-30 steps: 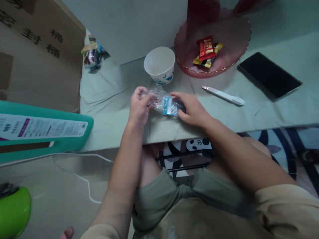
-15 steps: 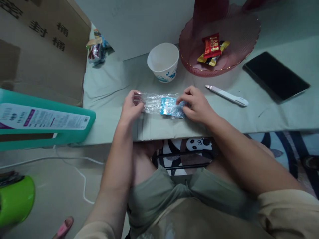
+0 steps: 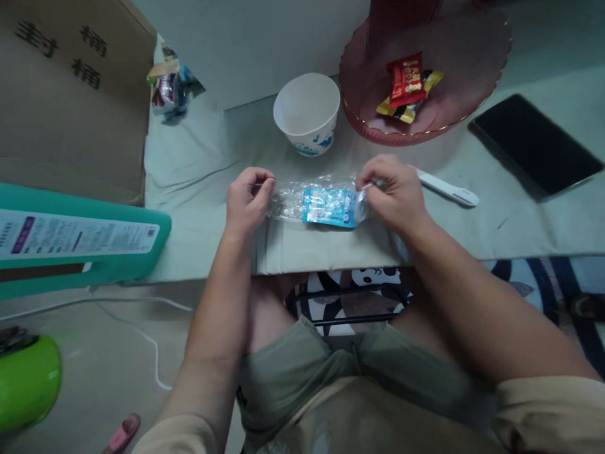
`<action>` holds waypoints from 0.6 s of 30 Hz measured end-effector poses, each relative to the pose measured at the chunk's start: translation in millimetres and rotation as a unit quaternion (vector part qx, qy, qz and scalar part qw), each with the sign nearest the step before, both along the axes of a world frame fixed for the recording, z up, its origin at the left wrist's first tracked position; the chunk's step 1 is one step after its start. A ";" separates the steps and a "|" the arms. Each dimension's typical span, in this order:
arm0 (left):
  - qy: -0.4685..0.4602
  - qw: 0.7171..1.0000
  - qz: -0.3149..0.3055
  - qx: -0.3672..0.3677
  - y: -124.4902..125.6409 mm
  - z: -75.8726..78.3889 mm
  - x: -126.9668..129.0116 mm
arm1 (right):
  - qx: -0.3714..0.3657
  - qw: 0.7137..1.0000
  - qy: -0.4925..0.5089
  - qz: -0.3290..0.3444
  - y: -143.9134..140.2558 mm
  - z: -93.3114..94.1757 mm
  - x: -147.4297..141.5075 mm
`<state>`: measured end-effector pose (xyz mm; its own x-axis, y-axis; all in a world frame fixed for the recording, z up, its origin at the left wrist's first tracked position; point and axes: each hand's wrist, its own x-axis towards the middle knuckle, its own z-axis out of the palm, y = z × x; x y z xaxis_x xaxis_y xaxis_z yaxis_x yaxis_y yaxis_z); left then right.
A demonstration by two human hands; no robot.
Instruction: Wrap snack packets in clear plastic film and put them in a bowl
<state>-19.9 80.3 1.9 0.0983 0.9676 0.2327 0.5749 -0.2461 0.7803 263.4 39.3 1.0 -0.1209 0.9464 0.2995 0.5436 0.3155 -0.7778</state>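
A small blue packet [image 3: 328, 207] lies inside a crinkled clear plastic bag [image 3: 289, 200] near the table's front edge. My left hand [image 3: 248, 198] is closed, pinching the bag's left end between thumb and fingers. At the other end, my right hand [image 3: 392, 192] also pinches the clear plastic, just right of the packet. The bag is stretched between both hands. Behind it stands a white paper cup [image 3: 308, 113] with blue print. A white utility knife [image 3: 449, 188] lies beyond my right hand, its left end hidden behind the fingers.
A pink glass bowl [image 3: 454, 116] holds red and yellow wrapped snacks [image 3: 407, 82]. Right of it lies a dark tablet or phone [image 3: 539, 145]. At left are a cardboard box [image 3: 70, 126], a teal jug [image 3: 151, 233] and small packaged items [image 3: 169, 94]. A white cable [image 3: 142, 301] runs below.
My right hand has moved right and slightly up, pulling the bag straighter. More of the blue packet shows, and the hand now covers the knife's tip. The view has shifted a little.
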 end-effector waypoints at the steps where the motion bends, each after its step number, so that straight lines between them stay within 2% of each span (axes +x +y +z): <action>1: -0.009 1.000 0.007 -0.001 1.5 -2.4 -4.3 | 0.008 0.999 0.023 -0.031 1.7 -0.2 5.4; 3: -0.017 1.000 0.026 0.001 3.4 -6.5 -12.2 | 0.018 0.995 0.039 -0.089 3.6 -0.5 15.9; 6: 0.001 0.999 0.049 0.005 1.0 -7.7 -16.3 | 0.006 0.987 -0.057 -0.153 1.5 1.5 29.3; 8: 0.021 1.000 0.014 -0.017 -4.2 -4.7 -12.6 | -0.010 0.976 -0.113 -0.184 -2.9 5.5 35.9; 11: 0.061 0.994 -0.069 -0.054 -13.2 2.9 -2.2 | 0.018 0.972 -0.081 -0.222 -11.8 12.9 38.6; 13: 0.096 0.988 -0.106 -0.050 -17.0 7.5 3.9 | 0.052 0.976 -0.057 -0.203 -16.8 15.2 33.6; 14: 0.109 0.986 -0.117 -0.043 -18.1 9.2 6.2 | 0.060 0.982 -0.062 -0.171 -18.4 14.7 29.2; 16: 0.119 0.985 -0.122 -0.025 -18.8 11.6 8.9 | 0.048 0.989 -0.105 -0.090 -19.0 9.8 18.2; 18: 0.118 0.988 -0.103 0.002 -18.5 13.2 9.8 | 0.019 0.987 -0.155 -0.040 -16.5 2.1 7.7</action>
<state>-10.1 61.7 15.0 0.3446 0.9205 0.1840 0.6786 -0.3798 0.6287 271.1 22.8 3.1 -0.1384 0.9456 0.2943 0.7783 0.2876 -0.5582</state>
